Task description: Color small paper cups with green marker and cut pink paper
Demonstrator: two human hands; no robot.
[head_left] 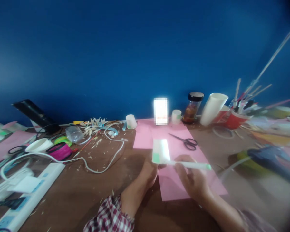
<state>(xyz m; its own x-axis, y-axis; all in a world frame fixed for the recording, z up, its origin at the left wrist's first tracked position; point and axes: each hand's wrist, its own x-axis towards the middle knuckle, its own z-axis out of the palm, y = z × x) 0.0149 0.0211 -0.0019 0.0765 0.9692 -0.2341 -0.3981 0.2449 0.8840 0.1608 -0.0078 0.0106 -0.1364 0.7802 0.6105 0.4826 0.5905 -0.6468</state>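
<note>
The left hand point(147, 175) pinches the lower edge of a white sheet point(160, 150) above the pink paper point(174, 188). The right hand point(192, 182) closes on the rolled tube point(193, 165) running off the sheet. The roll likely stays tight if both grips keep even tension. On the desk point(87, 196), a power strip point(31, 196) and white cable point(103, 167) lie to the left. Scissors point(187, 141) lie behind the sheet, out of the way.

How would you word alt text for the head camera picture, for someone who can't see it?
The left hand holds a white-and-green slip and the right hand a thin white stick, above pink paper on a cluttered brown table. Scissors lie on the pink paper; cups and a jar stand by the blue wall.
</note>
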